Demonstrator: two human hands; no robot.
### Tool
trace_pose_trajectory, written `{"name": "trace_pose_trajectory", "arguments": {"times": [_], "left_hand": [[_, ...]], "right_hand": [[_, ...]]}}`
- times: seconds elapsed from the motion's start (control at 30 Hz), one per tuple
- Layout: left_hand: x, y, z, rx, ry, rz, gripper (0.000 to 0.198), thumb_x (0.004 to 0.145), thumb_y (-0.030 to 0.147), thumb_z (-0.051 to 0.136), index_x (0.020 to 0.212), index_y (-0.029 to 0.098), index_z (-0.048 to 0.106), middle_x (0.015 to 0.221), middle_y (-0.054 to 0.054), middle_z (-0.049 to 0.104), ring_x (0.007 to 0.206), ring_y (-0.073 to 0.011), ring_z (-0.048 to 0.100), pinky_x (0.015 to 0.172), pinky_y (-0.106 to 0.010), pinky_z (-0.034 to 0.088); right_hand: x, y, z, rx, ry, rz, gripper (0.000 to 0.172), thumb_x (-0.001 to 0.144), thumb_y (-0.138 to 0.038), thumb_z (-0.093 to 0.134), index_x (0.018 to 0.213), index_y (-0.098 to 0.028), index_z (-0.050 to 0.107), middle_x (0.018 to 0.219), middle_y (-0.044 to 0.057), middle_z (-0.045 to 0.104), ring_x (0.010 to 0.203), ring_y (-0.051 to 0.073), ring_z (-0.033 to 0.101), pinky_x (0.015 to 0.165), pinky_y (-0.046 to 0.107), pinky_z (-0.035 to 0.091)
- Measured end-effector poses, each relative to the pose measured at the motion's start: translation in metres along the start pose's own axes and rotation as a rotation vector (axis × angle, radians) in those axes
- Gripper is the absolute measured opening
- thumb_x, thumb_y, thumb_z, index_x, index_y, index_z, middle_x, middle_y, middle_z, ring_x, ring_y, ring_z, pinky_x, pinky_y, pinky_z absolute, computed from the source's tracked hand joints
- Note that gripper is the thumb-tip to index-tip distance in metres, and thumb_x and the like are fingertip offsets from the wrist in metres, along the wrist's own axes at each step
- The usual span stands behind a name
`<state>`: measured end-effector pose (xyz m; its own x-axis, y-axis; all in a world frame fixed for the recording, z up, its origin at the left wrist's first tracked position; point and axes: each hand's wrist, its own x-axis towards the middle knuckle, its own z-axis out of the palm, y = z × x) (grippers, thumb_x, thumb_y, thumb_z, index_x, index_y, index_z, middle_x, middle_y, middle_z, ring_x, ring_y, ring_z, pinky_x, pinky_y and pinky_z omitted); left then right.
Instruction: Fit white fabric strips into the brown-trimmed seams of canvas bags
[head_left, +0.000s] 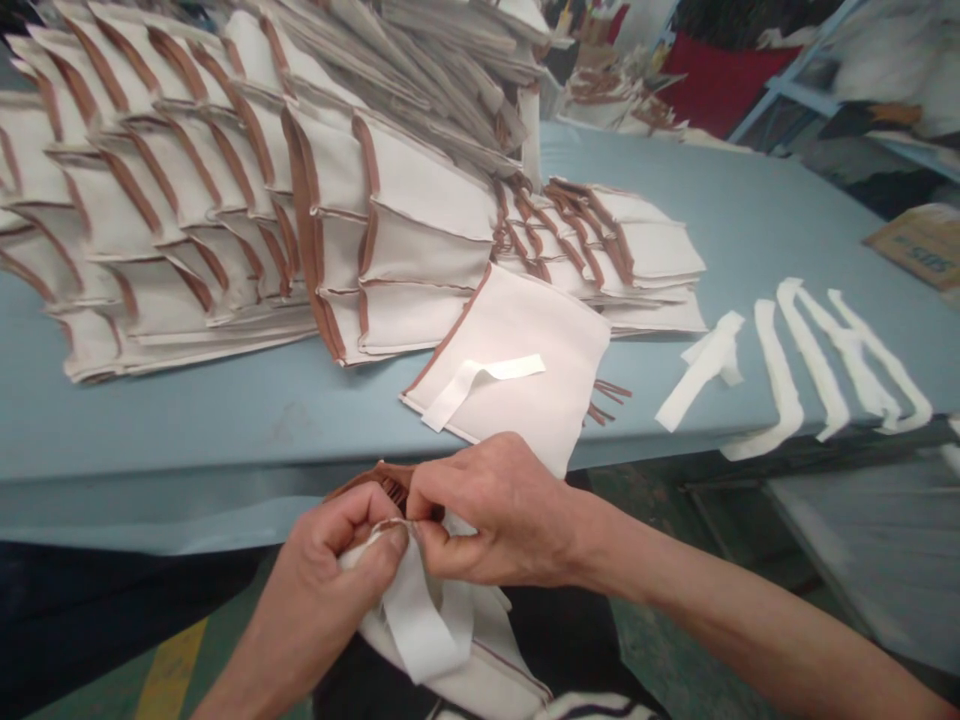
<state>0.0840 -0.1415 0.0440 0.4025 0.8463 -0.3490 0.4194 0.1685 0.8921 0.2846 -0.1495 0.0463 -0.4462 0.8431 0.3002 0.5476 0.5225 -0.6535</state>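
Note:
A cream fabric piece with brown edging [480, 665] lies over my lap, its upper edge raised between my hands. My left hand [337, 570] is closed on that edge, thumb on top. Close against it, my right hand [495, 515] pinches the same edge; whether anything small is between its fingertips is hidden. A white strip [427, 640] hangs in a loop below my fingers. On the table edge just beyond rests a flat cream panel with a brown border [525, 340], and another white strip [487, 380] lies across it.
Stacks of cream pieces with brown edges [187, 200] fill the table's left and back. A smaller stack [652, 240] stands at centre. White strips [817, 370] lie on the blue table [750, 220] at right. Brown thin strips [607, 400] poke out beside the panel. A cardboard box [922, 245] sits far right.

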Motion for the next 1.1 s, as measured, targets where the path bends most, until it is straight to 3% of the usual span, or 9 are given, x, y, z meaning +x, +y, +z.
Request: {"name": "trace_pose_trajectory", "arguments": {"times": [0.17,0.27,0.37,0.47,0.7,0.87,0.97,1.1], "left_hand": [[0.008,-0.003,0.007,0.175,0.120,0.051,0.028,0.077,0.041,0.054,0.057,0.024,0.045,0.057,0.006,0.043,0.055,-0.0126,0.041,0.051,-0.022,0.032],[0.007,0.001,0.005,0.192,0.053,0.041,0.030,0.081,0.045,0.054,0.061,0.023,0.052,0.058,0.005,0.046,0.054,-0.0130,0.042,0.050,-0.022,0.033],[0.003,0.008,-0.001,0.198,0.007,0.056,0.033,0.084,0.049,0.054,0.066,0.021,0.060,0.059,0.005,0.049,0.053,-0.0135,0.044,0.048,-0.022,0.035],[-0.004,0.010,-0.007,0.256,-0.003,0.085,0.032,0.085,0.047,0.056,0.066,0.022,0.062,0.061,0.003,0.054,0.054,-0.0144,0.049,0.048,-0.021,0.038],[-0.026,0.014,-0.018,0.258,-0.146,0.054,0.037,0.095,0.051,0.058,0.074,0.023,0.072,0.071,0.001,0.069,0.062,-0.0161,0.059,0.054,-0.020,0.046],[-0.043,0.018,-0.011,0.208,0.035,0.044,0.039,0.091,0.057,0.064,0.069,0.025,0.072,0.066,0.002,0.071,0.058,-0.0158,0.057,0.054,-0.021,0.044],[-0.045,0.013,-0.009,0.214,0.105,0.055,0.037,0.089,0.057,0.067,0.069,0.026,0.070,0.065,0.002,0.073,0.055,-0.0156,0.057,0.052,-0.022,0.044],[-0.040,0.007,-0.011,0.237,0.032,0.119,0.034,0.091,0.055,0.067,0.074,0.026,0.072,0.064,0.002,0.072,0.055,-0.0163,0.061,0.049,-0.021,0.047]], "right_hand": [[-0.004,0.003,0.003,-0.148,-0.100,0.082,0.009,0.086,-0.017,0.057,0.082,-0.020,0.063,0.070,0.000,0.074,0.057,0.014,0.058,0.055,0.028,0.026],[-0.006,0.008,-0.004,-0.083,-0.085,0.040,0.011,0.089,-0.015,0.058,0.083,-0.020,0.066,0.072,0.001,0.073,0.064,0.016,0.062,0.061,0.028,0.035],[-0.005,0.011,-0.011,0.085,-0.016,-0.071,0.007,0.089,-0.015,0.062,0.085,-0.019,0.066,0.079,0.001,0.073,0.077,0.017,0.066,0.078,0.029,0.046],[-0.001,0.012,-0.010,0.214,0.011,-0.133,0.002,0.085,-0.020,0.065,0.087,-0.020,0.063,0.081,0.000,0.071,0.079,0.017,0.064,0.086,0.032,0.049],[0.006,0.006,0.004,0.071,-0.146,-0.164,0.019,0.078,-0.034,0.069,0.076,-0.024,0.053,0.068,-0.004,0.060,0.069,0.017,0.058,0.081,0.033,0.047],[0.001,-0.001,0.009,0.009,-0.181,-0.150,0.016,0.079,-0.037,0.066,0.087,-0.023,0.062,0.067,-0.005,0.065,0.063,0.016,0.060,0.064,0.030,0.039],[-0.002,-0.005,0.009,-0.026,-0.152,-0.147,0.012,0.080,-0.035,0.061,0.081,-0.024,0.063,0.063,-0.004,0.064,0.060,0.017,0.059,0.059,0.030,0.035],[-0.005,-0.006,0.008,-0.027,-0.115,-0.154,0.010,0.079,-0.030,0.053,0.073,-0.024,0.057,0.060,-0.002,0.060,0.058,0.017,0.055,0.057,0.030,0.034]]}}
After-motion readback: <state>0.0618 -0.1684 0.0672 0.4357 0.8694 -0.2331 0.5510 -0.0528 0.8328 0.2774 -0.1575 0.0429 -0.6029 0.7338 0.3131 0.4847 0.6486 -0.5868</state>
